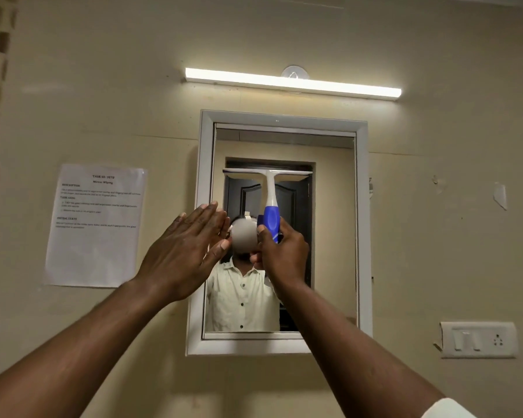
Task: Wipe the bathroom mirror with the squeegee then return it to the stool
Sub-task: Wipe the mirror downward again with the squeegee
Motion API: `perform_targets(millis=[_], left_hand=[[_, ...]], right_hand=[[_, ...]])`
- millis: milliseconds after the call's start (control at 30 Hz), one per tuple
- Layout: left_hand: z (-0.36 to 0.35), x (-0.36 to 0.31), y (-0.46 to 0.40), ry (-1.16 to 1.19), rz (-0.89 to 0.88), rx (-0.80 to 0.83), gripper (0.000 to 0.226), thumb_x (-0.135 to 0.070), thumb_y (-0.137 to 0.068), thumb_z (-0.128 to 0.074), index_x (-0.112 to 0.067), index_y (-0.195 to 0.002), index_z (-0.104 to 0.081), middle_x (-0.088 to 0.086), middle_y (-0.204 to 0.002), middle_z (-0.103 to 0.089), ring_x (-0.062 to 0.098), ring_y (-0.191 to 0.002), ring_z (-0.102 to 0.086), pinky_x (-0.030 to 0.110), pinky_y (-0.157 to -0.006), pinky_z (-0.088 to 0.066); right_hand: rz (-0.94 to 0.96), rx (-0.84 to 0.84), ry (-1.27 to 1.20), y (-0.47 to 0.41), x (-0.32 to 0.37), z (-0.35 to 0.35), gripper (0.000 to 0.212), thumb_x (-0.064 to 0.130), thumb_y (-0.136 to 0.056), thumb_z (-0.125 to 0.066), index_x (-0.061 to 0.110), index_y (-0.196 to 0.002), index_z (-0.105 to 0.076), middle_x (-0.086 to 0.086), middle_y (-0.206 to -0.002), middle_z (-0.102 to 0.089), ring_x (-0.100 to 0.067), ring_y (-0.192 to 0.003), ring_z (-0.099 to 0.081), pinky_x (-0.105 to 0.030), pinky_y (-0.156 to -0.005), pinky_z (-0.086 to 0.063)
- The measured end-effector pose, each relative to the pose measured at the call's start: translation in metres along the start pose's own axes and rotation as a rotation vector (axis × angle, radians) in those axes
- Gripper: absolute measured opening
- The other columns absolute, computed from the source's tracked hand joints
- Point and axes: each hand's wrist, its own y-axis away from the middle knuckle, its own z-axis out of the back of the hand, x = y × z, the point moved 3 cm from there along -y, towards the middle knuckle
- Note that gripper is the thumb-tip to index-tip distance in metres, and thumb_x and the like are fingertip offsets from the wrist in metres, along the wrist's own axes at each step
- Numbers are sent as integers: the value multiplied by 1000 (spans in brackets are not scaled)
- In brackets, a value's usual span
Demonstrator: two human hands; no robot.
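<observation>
Head view: right hand [280, 254] grips squeegee [271, 203] against mirror [332, 236] at centre frame; left hand [184, 251] flat, released.

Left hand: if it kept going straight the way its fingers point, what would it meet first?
Probably the mirror. The open left hand points up and forward at its left edge, near the white frame; depth is unclear, so it may already touch.

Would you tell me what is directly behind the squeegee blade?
The mirror glass, showing a dark door's reflection. The squeegee blade covers a strip of glass; whether it touches cannot be told. The right hand grips the handle.
</observation>
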Motion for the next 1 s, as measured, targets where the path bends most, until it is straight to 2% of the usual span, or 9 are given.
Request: perform_targets(millis=[67, 200, 367, 467, 600, 700, 800, 867, 1000], left_hand=[[-1, 0, 8, 5, 15, 21, 61, -57, -88, -9, -32, -141, 10, -12, -155, 7, 1, -141, 8, 26, -116, 1], [-5, 0, 25, -5, 39, 66, 63, -58, -89, -9, -30, -143, 8, -9, -157, 4, 4, -143, 6, 28, -117, 0], [-11, -2, 51, -24, 51, 122, 68, -58, -90, -8, -25, -148, 0, -6, -159, 0, 2, -141, 5, 28, -117, -1], [-14, -4, 63, -25, 53, 147, 67, -59, -92, -8, -24, -149, -2, -5, -159, -1, 3, -142, 3, 29, -117, -2], [-18, -5, 76, -26, 62, 184, 67, -58, -92, -9, -23, -149, -3, -5, -159, -2, 6, -144, 0, 31, -117, -3], [-22, -6, 87, -17, 68, 211, 67, -58, -92, -10, -22, -149, -6, -5, -159, -3, 6, -144, 0, 31, -118, -4], [-28, -6, 100, 1, 81, 230, 68, -58, -92, -9, -22, -149, -6, -6, -158, -3, 3, -143, 1, 31, -117, -3], [-33, -6, 110, 1, 89, 256, 68, -58, -92, -9, -22, -149, -6, -7, -159, -2, 4, -143, 0, 31, -118, -3], [-44, -7, 133, 1, 106, 312, 69, -58, -89, -7, -23, -149, -4, -8, -158, 0, 2, -142, 3, 30, -118, -2]], right_hand=[[-39, 14, 17, 13, -12, 0, 31, 27, -91, -60, 16, -120, -56, -13, -87, -68, -19, -59, -68, -36, -58, -61], [-138, 41, 2, 41, -36, 3, 41, 27, -91, -60, 20, -130, -51, -12, -96, -68, -17, -56, -68, -31, -54, -59], [-280, 58, -31, 77, -68, 8, 39, 25, -91, -59, 18, -128, -51, -15, -101, -67, -15, -54, -63, -21, -47, -49], [-369, 66, -63, 102, -87, 11, 37, 24, -90, -61, 18, -125, -52, -18, -104, -65, -11, -52, -59, -22, -52, -48], [-479, 59, -96, 139, -106, 17, 35, 24, -89, -62, 28, -122, -52, -13, -103, -64, -16, -68, -62, -13, -47, -45], [-523, 85, -51, 167, -120, 22, 27, 23, -89, -62, 28, -115, -53, -11, -100, -63, -18, -72, -63, -16, -48, -44], [-558, 106, -33, 193, -133, 26, 14, 22, -89, -62, 33, -94, -53, -9, -90, -61, -13, -59, -61, -25, -50, -44], [-599, 105, -32, 208, -142, 28, 15, 21, -89, -62, 32, -96, -54, -9, -88, -60, -13, -57, -60, -26, -53, -44], [-652, 104, -42, 230, -153, 32, 23, 18, -89, -63, 29, -107, -54, -13, -95, -62, -20, -66, -61, -24, -50, -45]])
